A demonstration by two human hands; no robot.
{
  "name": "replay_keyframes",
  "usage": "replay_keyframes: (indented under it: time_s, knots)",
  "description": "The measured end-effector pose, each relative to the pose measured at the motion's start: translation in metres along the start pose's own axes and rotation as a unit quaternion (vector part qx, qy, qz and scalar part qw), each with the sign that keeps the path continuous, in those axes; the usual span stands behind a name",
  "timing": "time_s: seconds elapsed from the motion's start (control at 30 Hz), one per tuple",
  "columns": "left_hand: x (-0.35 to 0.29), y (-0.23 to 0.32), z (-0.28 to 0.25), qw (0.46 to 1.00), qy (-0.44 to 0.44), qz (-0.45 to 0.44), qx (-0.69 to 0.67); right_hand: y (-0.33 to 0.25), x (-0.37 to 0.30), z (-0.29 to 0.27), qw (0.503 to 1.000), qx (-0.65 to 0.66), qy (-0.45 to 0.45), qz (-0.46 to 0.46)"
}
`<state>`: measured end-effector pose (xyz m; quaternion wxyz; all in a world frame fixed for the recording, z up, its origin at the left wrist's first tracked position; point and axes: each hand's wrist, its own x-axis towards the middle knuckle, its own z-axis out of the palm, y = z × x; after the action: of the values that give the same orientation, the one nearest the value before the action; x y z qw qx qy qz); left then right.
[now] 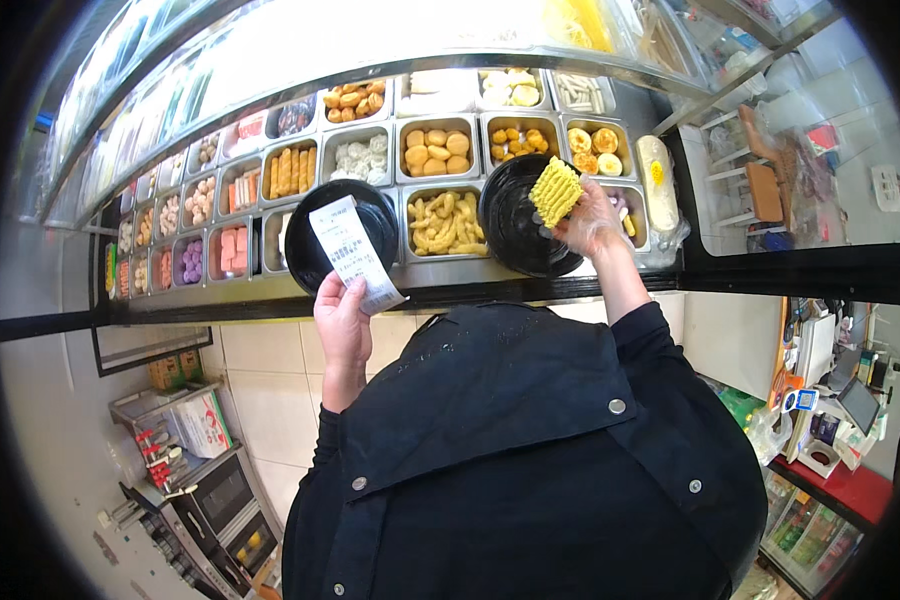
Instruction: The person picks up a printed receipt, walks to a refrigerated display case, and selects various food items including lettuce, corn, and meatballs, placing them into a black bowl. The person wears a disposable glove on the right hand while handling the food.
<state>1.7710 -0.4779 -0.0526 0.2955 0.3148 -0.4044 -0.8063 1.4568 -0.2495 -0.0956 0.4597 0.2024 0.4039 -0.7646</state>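
Observation:
A long white printed paper slip is pinched in my left hand, fingers closed on its lower end. It lies across the view of a black bowl on the left, partly covering it. My right hand, seemingly in a clear plastic glove, grips a yellow block of dry instant noodles. The block is tilted above the right edge of a second black bowl. Between the bowls sits a metal tray of curled yellow-brown pieces. Both bowls rest over the food trays near the counter's front edge.
Rows of metal trays hold round tan balls, brown sticks, pink blocks and halved eggs. A metal shelf rail crosses beyond them. A wrapped yellow roll lies at the right end.

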Motion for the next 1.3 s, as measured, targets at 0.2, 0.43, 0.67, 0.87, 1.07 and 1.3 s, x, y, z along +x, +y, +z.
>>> replay_keyframes:
  time_s: [0.2,0.43,0.67,0.87,1.07,1.3]
  knots:
    - [-0.004,0.0,0.001,1.0,0.02,-0.001,-0.004,0.023,0.022,-0.017,0.972,-0.188,-0.003,-0.138]
    - [-0.005,0.003,0.015,1.0,0.011,-0.008,-0.025,0.051,0.038,-0.009,0.582,-0.69,0.106,-0.416]
    - [0.002,-0.001,0.013,0.999,-0.012,-0.021,-0.023,0.052,0.025,-0.008,0.343,-0.897,0.09,-0.264]
    - [0.013,-0.005,0.016,1.0,-0.017,-0.014,0.014,-0.032,-0.026,0.038,0.449,-0.791,0.102,-0.402]
    - [0.024,-0.011,0.029,0.998,-0.057,0.023,0.007,-0.173,-0.124,0.106,0.391,-0.643,0.13,-0.646]
    - [0.04,-0.017,0.041,0.999,-0.003,0.042,0.011,-0.319,-0.25,0.188,0.306,-0.507,0.159,-0.79]
